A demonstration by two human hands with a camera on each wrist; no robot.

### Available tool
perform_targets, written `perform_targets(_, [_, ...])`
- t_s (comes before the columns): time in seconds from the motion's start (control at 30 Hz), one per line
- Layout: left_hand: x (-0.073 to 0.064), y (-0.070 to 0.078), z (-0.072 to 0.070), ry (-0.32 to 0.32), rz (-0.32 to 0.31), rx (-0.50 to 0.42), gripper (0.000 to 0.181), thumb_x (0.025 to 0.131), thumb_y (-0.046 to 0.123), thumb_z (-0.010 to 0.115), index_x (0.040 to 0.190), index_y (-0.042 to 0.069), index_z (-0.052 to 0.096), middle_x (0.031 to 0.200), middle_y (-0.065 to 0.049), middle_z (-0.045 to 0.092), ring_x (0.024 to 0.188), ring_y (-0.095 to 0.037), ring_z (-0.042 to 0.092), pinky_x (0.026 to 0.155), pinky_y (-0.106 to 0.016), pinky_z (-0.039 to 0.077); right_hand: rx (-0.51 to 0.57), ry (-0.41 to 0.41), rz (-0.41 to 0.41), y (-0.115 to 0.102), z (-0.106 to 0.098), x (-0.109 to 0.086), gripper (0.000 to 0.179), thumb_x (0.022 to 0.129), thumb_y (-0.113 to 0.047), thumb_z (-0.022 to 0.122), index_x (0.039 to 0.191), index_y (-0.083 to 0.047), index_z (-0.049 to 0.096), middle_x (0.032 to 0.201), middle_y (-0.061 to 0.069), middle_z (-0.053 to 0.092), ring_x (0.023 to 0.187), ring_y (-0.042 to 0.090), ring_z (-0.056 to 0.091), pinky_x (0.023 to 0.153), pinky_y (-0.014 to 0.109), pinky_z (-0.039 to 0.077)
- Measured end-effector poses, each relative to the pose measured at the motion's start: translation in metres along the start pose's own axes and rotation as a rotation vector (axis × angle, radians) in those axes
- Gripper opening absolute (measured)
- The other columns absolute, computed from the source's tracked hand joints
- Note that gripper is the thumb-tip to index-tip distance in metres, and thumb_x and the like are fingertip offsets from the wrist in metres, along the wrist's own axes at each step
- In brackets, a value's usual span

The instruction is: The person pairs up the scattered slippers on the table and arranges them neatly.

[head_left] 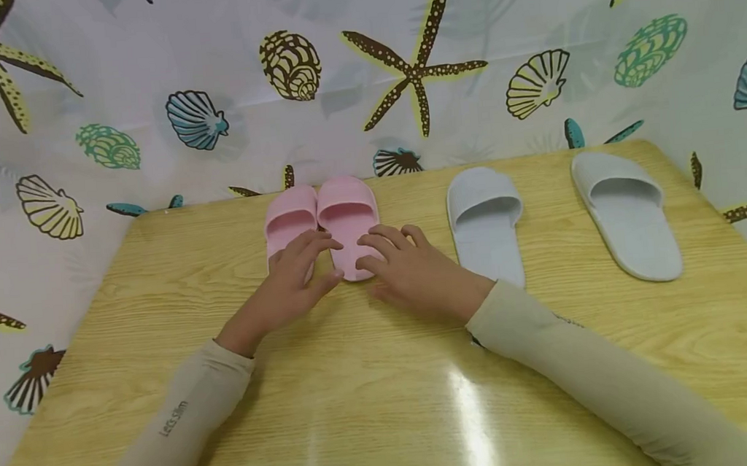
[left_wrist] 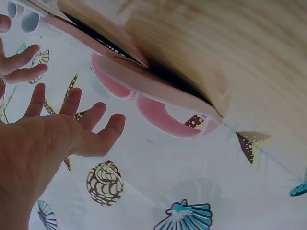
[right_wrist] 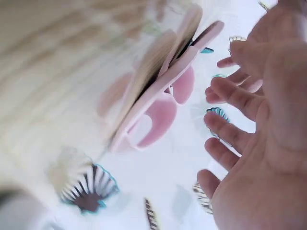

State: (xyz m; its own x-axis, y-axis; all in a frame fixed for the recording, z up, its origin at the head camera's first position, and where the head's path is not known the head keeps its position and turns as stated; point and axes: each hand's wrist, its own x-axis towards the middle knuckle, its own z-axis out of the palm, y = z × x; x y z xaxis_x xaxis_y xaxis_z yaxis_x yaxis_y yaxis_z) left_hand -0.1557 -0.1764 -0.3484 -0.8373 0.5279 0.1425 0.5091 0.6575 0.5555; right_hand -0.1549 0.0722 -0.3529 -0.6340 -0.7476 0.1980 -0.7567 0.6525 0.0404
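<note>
Two pink slippers stand side by side near the table's back edge, toes toward the curtain: a left pink slipper (head_left: pixel 289 209) and a right pink slipper (head_left: pixel 345 193). Above the left one's heel hovers my left hand (head_left: pixel 291 287), fingers spread and loosely bent. My right hand (head_left: pixel 414 270) is over the right one's heel side, its fingers also loosely bent with nothing between them. In the left wrist view my left hand (left_wrist: pixel 62 129) shows an empty palm beside the pink pair. The right wrist view shows my right hand (right_wrist: pixel 259 124) with its fingers apart from the slippers.
To the right lie a grey slipper (head_left: pixel 485 209) and another grey slipper (head_left: pixel 629 220) angled outward, with a gap between them. The wooden table (head_left: pixel 375 416) ends at a curtain (head_left: pixel 352 132) printed with shells and starfish, which also runs along both sides.
</note>
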Motion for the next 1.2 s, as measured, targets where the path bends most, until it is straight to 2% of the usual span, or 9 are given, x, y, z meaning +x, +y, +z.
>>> perform_targets(0.17, [0.003,0.011,0.007,-0.029,0.011,0.005,0.043,0.101,0.036,0.057,0.138,0.015,0.05,0.15,-0.01,0.041,0.146,-0.028,0.03,0.109,-0.065,0.017,-0.046,0.091,-0.081,-0.006,0.004,-0.023,0.033,0.098,-0.037,0.06,0.126,-0.02,0.056,0.143,0.004,0.049,0.14,0.025,0.039,0.102,0.049,0.04])
perform_targets(0.3, [0.005,0.016,0.011,-0.038,0.01,-0.02,0.043,0.101,0.037,0.056,0.138,0.015,0.05,0.151,-0.01,0.041,0.148,-0.028,0.027,0.11,-0.064,0.017,-0.01,0.103,-0.075,0.001,0.007,-0.041,0.031,0.1,-0.038,0.058,0.126,-0.021,0.057,0.144,0.004,0.048,0.141,0.025,0.038,0.103,0.049,0.037])
perform_targets(0.5, [0.016,0.028,0.02,-0.051,0.032,-0.058,0.042,0.101,0.034,0.056,0.138,0.015,0.05,0.151,-0.009,0.04,0.146,-0.026,0.029,0.11,-0.063,0.017,0.079,0.077,0.028,0.027,0.0,-0.066,0.034,0.102,-0.039,0.053,0.131,-0.021,0.054,0.148,0.005,0.043,0.143,0.026,0.031,0.105,0.051,0.031])
perform_targets(0.63, [0.026,0.038,0.03,-0.046,0.065,-0.046,0.041,0.101,0.033,0.056,0.139,0.017,0.049,0.152,-0.007,0.04,0.145,-0.026,0.031,0.111,-0.063,0.019,0.126,0.102,0.103,0.047,-0.007,-0.081,0.036,0.101,-0.038,0.054,0.131,-0.018,0.055,0.148,0.008,0.043,0.143,0.029,0.031,0.106,0.053,0.029])
perform_targets(0.8, [0.04,0.057,0.043,-0.065,0.114,-0.058,0.042,0.102,0.034,0.054,0.14,0.017,0.048,0.152,-0.008,0.039,0.145,-0.027,0.033,0.111,-0.06,0.024,0.147,0.144,0.193,0.072,-0.012,-0.097,0.035,0.1,-0.033,0.059,0.129,-0.015,0.057,0.147,0.01,0.044,0.14,0.033,0.032,0.096,0.055,0.031])
perform_targets(0.9, [0.051,0.068,0.05,-0.063,0.139,-0.04,0.042,0.103,0.036,0.052,0.141,0.017,0.047,0.152,-0.007,0.039,0.145,-0.026,0.033,0.11,-0.057,0.027,0.154,0.139,0.243,0.083,-0.015,-0.104,0.034,0.1,-0.034,0.058,0.129,-0.015,0.057,0.147,0.009,0.043,0.14,0.033,0.031,0.094,0.055,0.03])
perform_targets(1.03, [0.065,0.077,0.057,-0.036,0.141,-0.005,0.041,0.104,0.037,0.051,0.141,0.019,0.047,0.153,-0.005,0.038,0.145,-0.024,0.033,0.109,-0.053,0.028,0.168,0.131,0.313,0.098,-0.018,-0.111,0.036,0.101,-0.034,0.058,0.13,-0.013,0.058,0.147,0.012,0.043,0.141,0.036,0.029,0.099,0.059,0.028])
perform_targets(1.2, [0.081,0.085,0.065,-0.032,0.126,0.018,0.042,0.104,0.038,0.05,0.14,0.018,0.048,0.153,-0.007,0.038,0.147,-0.025,0.032,0.109,-0.053,0.029,0.131,0.163,0.36,0.122,-0.02,-0.121,0.036,0.099,-0.03,0.06,0.129,-0.011,0.057,0.146,0.016,0.043,0.139,0.04,0.03,0.098,0.061,0.026])
